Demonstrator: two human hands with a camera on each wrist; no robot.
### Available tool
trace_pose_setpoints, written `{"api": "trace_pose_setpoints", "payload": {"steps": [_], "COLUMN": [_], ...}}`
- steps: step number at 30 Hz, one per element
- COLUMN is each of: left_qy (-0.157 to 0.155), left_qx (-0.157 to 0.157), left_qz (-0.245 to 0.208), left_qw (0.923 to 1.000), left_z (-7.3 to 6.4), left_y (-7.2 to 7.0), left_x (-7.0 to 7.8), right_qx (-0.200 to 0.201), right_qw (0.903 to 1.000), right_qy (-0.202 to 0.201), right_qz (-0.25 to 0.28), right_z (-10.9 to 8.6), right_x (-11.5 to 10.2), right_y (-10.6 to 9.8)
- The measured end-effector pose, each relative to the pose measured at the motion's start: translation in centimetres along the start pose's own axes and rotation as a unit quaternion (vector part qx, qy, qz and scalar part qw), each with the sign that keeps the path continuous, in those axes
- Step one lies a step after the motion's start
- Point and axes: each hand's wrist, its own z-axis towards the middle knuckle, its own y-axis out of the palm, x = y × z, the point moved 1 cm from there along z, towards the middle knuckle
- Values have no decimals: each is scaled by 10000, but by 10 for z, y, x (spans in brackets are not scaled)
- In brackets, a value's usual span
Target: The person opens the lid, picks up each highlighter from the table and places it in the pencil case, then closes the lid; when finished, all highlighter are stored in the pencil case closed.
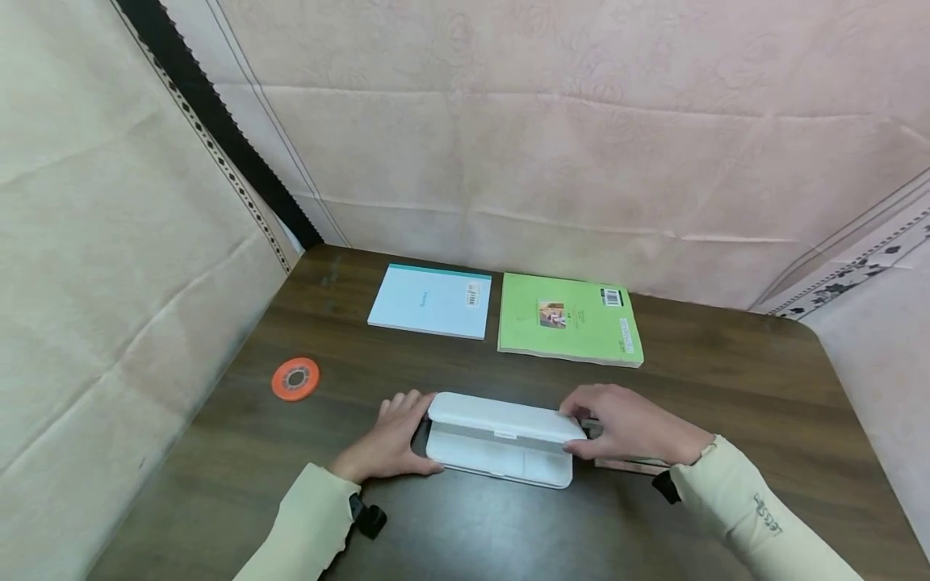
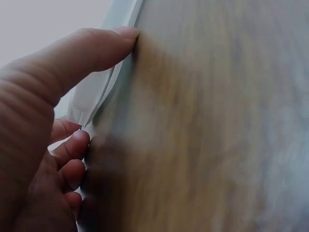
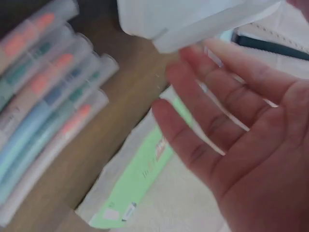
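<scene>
A white pencil case (image 1: 497,461) sits on the table with its hinged lid (image 1: 494,411) partly raised; the part of the inside that shows looks bare. My left hand (image 1: 395,436) holds the left end, thumb along the near edge and fingers round the far side. At the right end, my right hand (image 1: 632,424) pinches the lid between thumb and forefinger. Its other fingers (image 3: 178,125) extend loosely below the case's edge. Several capped markers (image 3: 53,87) lie side by side under the right hand, mostly hidden by it in the head view.
Behind the case lie a light blue notebook (image 1: 429,300) and a green book (image 1: 574,323). An orange ring-shaped disc (image 1: 295,379) rests at the left of the brown wooden table (image 1: 291,460). Pale cloth (image 1: 545,161) hangs along the back and sides.
</scene>
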Motion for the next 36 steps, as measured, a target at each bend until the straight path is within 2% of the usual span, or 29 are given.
{"api": "trace_pose_setpoints", "payload": {"steps": [5,10,13,18,27,36], "left_qy": [-40,-5,68,112,126,106], "left_qx": [-39,-64,-5,64,27,-3], "left_qz": [74,50,81,161,45,108], "left_qw": [10000,10000,9999,9998,9999,9999], "left_z": [-1,-1,-1,1,0,1], "left_y": [-2,-2,-1,1,-1,-1], "left_x": [0,0,-1,-3,0,0], "right_qx": [496,1062,1344,1533,1543,1499], "right_qw": [9962,9864,9835,9828,9837,9848], "right_qy": [-218,31,108,120,415,670], "right_qz": [679,1255,1209,1024,824,570], "right_z": [3,7,10,21,39,47], "right_x": [6,15,22,34,52,55], "right_y": [-9,-10,-9,-11,-7,-2]}}
